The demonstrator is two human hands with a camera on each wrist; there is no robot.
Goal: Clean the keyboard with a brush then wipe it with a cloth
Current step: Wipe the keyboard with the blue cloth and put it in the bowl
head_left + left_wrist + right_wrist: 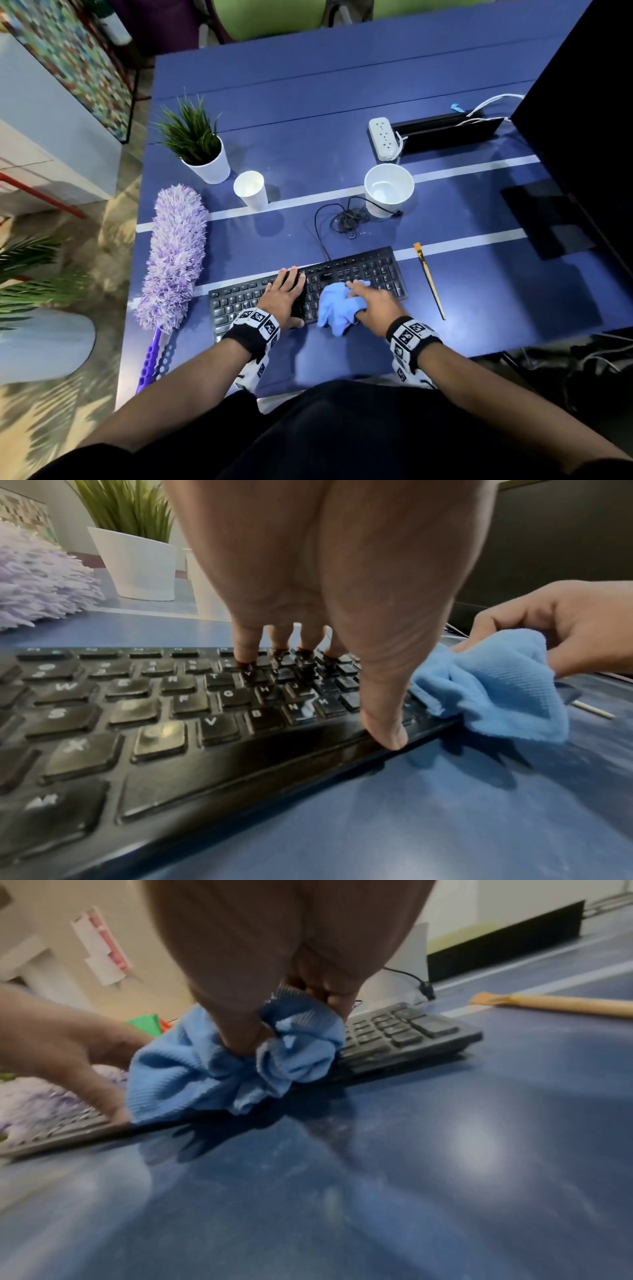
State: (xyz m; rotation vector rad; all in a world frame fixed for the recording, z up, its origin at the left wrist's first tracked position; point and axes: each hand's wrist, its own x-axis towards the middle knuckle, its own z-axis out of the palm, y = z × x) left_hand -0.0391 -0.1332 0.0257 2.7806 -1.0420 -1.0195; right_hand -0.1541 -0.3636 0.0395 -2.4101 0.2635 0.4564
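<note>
The right grip (371,306) is closed round the cloth (337,308) on the keyboard (239,303); the left grip (286,294) is pressed flat on the keys, fingers straight.

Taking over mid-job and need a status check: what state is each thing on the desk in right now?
keyboard: flat on the table, being wiped.
cloth: bunched, on the keys.
right hand: grips the cloth.
left hand: flat, fingers straight, pressing the keyboard.
brush: lying unused, right of the keyboard.
duster: lying unused at left.
paper cup: upright.
white bowl: upright.
</note>
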